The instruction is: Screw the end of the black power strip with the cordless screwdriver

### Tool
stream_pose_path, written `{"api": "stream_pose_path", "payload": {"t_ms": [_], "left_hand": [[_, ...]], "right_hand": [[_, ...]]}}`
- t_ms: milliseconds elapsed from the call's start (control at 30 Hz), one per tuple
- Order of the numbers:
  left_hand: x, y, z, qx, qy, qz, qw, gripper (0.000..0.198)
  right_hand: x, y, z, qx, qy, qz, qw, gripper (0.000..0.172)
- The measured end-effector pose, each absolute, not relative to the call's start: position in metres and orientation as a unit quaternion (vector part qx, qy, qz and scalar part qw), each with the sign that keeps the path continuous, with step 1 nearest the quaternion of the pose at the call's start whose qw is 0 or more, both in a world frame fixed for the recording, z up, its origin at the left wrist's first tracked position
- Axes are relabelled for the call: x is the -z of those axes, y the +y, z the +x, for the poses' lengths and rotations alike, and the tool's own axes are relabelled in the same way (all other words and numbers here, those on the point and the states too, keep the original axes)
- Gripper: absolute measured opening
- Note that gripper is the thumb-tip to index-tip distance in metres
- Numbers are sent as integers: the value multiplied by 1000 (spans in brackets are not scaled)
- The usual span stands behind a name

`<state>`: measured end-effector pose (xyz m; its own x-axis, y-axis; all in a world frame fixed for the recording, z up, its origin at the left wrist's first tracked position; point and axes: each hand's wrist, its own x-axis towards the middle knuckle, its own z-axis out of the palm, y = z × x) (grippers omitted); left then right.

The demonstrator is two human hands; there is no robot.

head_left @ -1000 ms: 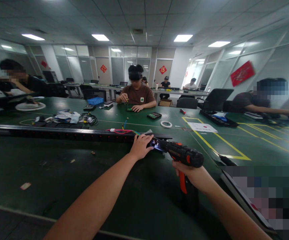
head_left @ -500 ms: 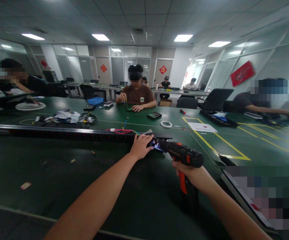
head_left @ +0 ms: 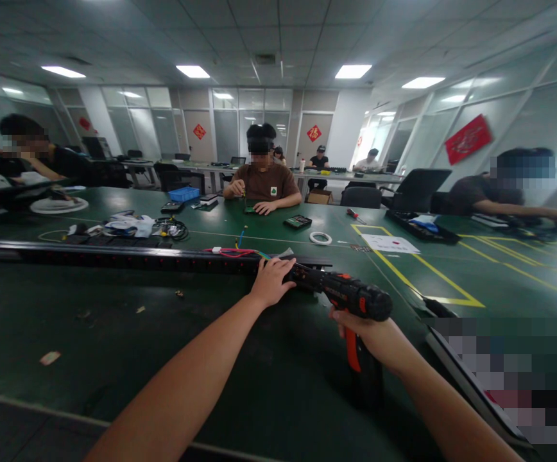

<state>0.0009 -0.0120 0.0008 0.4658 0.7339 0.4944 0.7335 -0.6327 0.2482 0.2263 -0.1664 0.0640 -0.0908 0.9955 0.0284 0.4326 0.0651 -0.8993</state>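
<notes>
My right hand (head_left: 362, 326) is wrapped round the handle of a black and orange cordless drill (head_left: 350, 295), which is held level and points left. The drill's nose meets the right end of a long black bar (head_left: 182, 260); the exact contact is too small and dark to tell. My left hand (head_left: 273, 282) grips that same end of the bar, fingers over the top and thumb towards the drill. Red, blue and yellow wires (head_left: 237, 250) come out on top of the bar just left of my left hand.
Behind the bar lie bundled cables (head_left: 170, 228), a white cable coil (head_left: 320, 239) and a red screwdriver (head_left: 353, 214). A co-worker (head_left: 264, 176) sits opposite, handling a green circuit board (head_left: 249, 208). Small scraps lie in front of the bar. A paper sheet (head_left: 389, 244) lies to the right.
The bright glow by the drill's nose, lit half a second ago, is now dark. Both hands, the drill and the bar stay almost where they were.
</notes>
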Motion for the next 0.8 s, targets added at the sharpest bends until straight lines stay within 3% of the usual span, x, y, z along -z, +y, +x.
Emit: {"api": "stream_pose_path", "payload": {"t_ms": [800], "left_hand": [[0,-12,1,-298,421,856,6,62]], "right_hand": [[-65,-167,225,-376,-634,-568,366,23]]}}
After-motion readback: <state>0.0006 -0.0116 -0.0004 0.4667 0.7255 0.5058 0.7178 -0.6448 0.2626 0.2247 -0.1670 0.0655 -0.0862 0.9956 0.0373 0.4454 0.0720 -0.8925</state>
